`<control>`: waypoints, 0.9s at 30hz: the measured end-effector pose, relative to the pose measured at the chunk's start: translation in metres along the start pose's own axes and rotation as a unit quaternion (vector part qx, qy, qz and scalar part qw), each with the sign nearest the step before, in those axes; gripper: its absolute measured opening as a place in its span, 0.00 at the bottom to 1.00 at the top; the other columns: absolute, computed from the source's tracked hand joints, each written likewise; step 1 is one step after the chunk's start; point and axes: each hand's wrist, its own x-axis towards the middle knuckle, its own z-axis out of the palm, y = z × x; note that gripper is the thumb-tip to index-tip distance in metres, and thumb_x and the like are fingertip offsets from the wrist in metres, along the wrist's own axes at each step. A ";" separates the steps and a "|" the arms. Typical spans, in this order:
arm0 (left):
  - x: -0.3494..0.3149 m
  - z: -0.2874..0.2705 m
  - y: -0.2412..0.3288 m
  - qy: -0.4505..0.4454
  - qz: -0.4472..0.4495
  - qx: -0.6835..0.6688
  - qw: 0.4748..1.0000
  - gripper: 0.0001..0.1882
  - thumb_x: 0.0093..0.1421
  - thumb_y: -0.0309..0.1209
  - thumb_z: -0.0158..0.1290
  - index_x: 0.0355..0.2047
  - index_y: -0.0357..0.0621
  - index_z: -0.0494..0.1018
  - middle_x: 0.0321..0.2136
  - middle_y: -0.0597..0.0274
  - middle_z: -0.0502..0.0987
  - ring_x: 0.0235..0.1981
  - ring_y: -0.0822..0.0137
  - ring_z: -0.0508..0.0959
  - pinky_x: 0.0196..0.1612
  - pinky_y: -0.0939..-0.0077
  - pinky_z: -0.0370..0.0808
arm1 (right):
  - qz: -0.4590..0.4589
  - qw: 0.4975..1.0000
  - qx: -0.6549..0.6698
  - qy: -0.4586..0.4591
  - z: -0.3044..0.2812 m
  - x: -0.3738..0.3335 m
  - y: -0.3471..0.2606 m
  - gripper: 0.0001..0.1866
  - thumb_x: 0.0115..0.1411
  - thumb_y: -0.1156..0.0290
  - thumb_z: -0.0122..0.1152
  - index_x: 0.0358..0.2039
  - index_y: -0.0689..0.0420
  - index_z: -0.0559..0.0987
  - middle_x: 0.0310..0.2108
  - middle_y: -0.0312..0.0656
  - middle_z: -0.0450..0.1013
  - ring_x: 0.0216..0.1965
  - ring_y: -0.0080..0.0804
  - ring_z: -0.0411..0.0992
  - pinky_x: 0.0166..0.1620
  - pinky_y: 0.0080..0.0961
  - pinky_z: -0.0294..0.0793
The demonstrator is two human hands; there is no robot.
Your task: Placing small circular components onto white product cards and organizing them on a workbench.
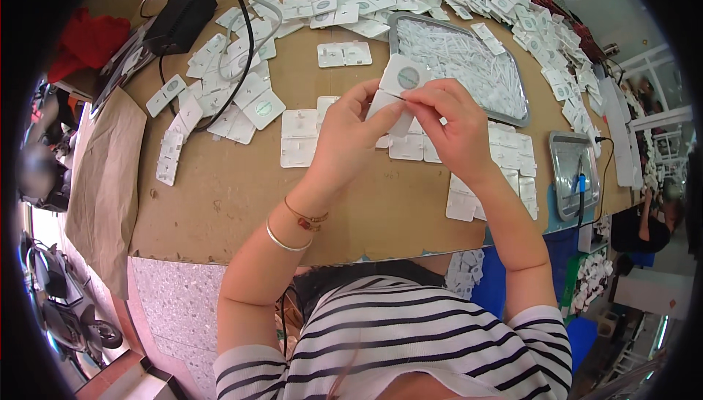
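Note:
Both my hands meet above the middle of the table around a white hinged plastic case (pixel 401 78) with a round grey-green emblem on its upper panel. My left hand (pixel 353 125) grips its left side, thumb across the lower panel. The fingers of my right hand (pixel 450 118) pinch at its right edge, near the seam between the panels; whether a small part sits between them is hidden. Beneath and beside my hands, opened white cases (pixel 299 139) lie flat in rows, with another group (pixel 512 152) under my right forearm.
A metal tray (pixel 523 96) of small clear-white pieces stands beyond my right hand. At right, a smaller tray (pixel 560 202) has a blue-handled tool (pixel 582 182) over it. Piles of white cases (pixel 242 100), a black power box (pixel 181 19), cables and brown paper (pixel 106 180) occupy the left.

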 end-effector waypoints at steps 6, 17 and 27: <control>-0.002 0.002 0.003 -0.007 -0.019 0.001 1.000 0.20 0.61 0.38 0.52 0.46 0.34 0.69 0.35 0.62 0.76 0.34 0.77 0.74 0.35 0.83 0.71 | -0.006 0.998 0.003 0.068 0.005 0.000 -0.011 0.10 0.52 0.83 0.59 0.35 0.58 0.78 0.33 0.39 0.71 0.29 0.26 0.73 0.30 0.20 0.75; -0.003 0.005 0.000 0.021 -0.043 -0.014 0.999 0.19 0.63 0.42 0.49 0.44 0.37 0.72 0.33 0.65 0.76 0.33 0.78 0.74 0.35 0.82 0.72 | 0.146 0.976 0.159 0.014 -0.002 -0.004 -0.011 0.09 0.56 0.80 0.58 0.38 0.60 0.75 0.32 0.37 0.71 0.27 0.20 0.68 0.30 0.16 0.70; -0.007 0.010 0.006 0.026 -0.011 -0.017 0.999 0.18 0.64 0.39 0.48 0.46 0.38 0.70 0.35 0.65 0.74 0.35 0.77 0.74 0.38 0.80 0.72 | 0.354 0.882 0.311 -0.015 -0.006 -0.007 -0.013 0.09 0.60 0.66 0.58 0.38 0.56 0.75 0.24 0.26 0.67 0.21 0.10 0.52 0.24 0.11 0.51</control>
